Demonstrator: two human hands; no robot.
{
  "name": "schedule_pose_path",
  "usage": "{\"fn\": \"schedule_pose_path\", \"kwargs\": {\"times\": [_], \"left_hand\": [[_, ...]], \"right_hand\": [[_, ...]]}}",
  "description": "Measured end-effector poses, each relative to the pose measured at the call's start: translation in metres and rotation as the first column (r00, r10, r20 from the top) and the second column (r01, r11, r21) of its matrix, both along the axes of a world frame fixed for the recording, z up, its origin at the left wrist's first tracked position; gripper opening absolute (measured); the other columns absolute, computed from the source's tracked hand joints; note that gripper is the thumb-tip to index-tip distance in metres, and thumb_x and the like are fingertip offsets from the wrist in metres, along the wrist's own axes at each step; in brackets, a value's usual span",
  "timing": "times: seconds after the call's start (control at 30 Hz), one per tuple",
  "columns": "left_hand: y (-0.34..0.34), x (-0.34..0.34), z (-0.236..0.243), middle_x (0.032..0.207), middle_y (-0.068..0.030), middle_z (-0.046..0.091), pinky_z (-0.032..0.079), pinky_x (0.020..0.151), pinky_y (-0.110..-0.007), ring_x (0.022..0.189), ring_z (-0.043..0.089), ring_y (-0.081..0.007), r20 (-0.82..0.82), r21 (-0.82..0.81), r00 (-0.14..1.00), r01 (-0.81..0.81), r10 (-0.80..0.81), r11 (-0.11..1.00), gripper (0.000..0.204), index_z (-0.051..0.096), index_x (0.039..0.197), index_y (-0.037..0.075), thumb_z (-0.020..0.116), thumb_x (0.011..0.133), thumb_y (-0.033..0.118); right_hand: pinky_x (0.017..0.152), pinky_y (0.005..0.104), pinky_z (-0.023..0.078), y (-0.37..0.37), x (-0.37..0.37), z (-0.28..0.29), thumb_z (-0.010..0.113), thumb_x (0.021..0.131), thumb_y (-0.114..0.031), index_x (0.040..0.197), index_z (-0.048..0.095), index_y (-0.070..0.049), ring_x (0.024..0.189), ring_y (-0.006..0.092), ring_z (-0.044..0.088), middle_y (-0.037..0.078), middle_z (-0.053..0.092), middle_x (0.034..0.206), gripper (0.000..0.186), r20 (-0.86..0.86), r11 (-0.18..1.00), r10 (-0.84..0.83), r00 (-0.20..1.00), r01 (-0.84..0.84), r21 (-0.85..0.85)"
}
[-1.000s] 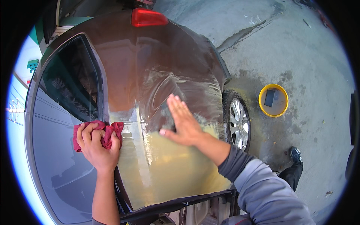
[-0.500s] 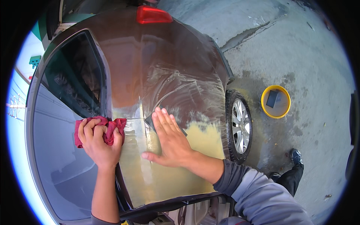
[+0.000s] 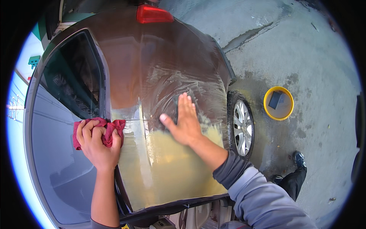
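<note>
- Clutched a crumpled red cloth in the left hand, with curled fingers dug into the folds, just behind the dark side window.
- Spread the right hand flat over the car panel, to the right of the left grip, with straight fingers together, thumb well out and palm down.
- Pressed a dark sheet under those fingers; could not tell its full outline, being mostly covered.
- Had wet brown paint with pale streaks ahead of the right fingertips, and a yellowish patch behind, beneath the wrist.
- Had the wheel to the right of the flat hand, and farther right a yellow-rimmed bucket with a dark rectangular piece inside.
- Had the red tail light well ahead of both hands.
</note>
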State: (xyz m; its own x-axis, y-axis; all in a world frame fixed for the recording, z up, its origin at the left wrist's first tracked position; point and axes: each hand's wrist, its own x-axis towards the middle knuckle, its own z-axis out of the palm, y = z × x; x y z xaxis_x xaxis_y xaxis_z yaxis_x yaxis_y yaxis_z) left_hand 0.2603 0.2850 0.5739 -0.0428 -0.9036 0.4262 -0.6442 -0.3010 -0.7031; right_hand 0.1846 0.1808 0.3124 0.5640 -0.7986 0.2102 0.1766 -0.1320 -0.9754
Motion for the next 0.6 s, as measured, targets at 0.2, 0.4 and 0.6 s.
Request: {"fn": "schedule_pose_path", "kwargs": {"times": [0.2,0.4,0.6], "left_hand": [[0.002,0.001,0.0,0.121,-0.0109,0.069,0.044,0.112,-0.055,0.133,0.055,-0.0437,0.007,0.011,1.0,-0.009,0.009,1.0,0.023,0.067,0.089,0.007,0.084,0.076,0.015],[0.003,0.003,0.0,0.123,-0.0101,0.069,0.045,0.112,-0.055,0.134,0.055,-0.0437,0.011,0.014,1.0,-0.01,0.01,1.0,0.023,0.067,0.089,0.008,0.084,0.077,0.017],[0.004,0.003,0.0,0.124,-0.0099,0.069,0.044,0.114,-0.054,0.135,0.054,-0.0437,-0.002,-0.003,1.0,-0.015,0.015,1.0,0.022,0.067,0.088,0.008,0.084,0.078,0.018]], "right_hand": [[0.137,0.0511,0.015,0.042,-0.006,-0.024,0.055,0.102,-0.072,0.168,0.02,0.012,0.168,0.0406,0.017,0.03,0.023,0.177,0.113,-0.023,0.919,0.002,1.0,-0.011,-0.394],[0.136,0.054,0.014,0.073,0.008,-0.017,0.054,0.104,-0.07,0.166,0.023,0.016,0.166,0.0439,0.02,0.035,0.024,0.175,0.11,-0.003,0.976,-0.045,0.999,0.043,-0.213],[0.137,0.0509,0.012,0.061,0.012,-0.024,0.053,0.105,-0.069,0.168,0.018,0.014,0.168,0.0438,0.013,0.033,0.018,0.177,0.11,0.032,0.98,0.004,0.999,0.003,-0.198]]}}
